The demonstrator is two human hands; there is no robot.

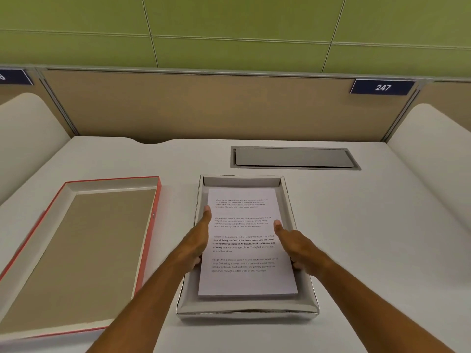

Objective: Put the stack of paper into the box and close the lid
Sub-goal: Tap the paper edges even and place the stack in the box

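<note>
A white stack of paper (pixel 244 243) printed with paragraphs of text sits inside the open grey box (pixel 244 310) at the middle of the desk. My left hand (pixel 197 240) grips the stack's left edge, thumb on top and fingers underneath. My right hand (pixel 297 247) grips the right edge the same way. The stack is within the box walls; whether it rests flat on the bottom I cannot tell. The lid (pixel 76 250), red on the outside with a tan inside, lies upturned on the desk to the left of the box.
A grey metal cable hatch (pixel 294 157) is set into the white desk (pixel 369 238) behind the box. A tan partition with a "247" sign (pixel 382 87) closes the back, and white side panels (pixel 433 149) flank the desk.
</note>
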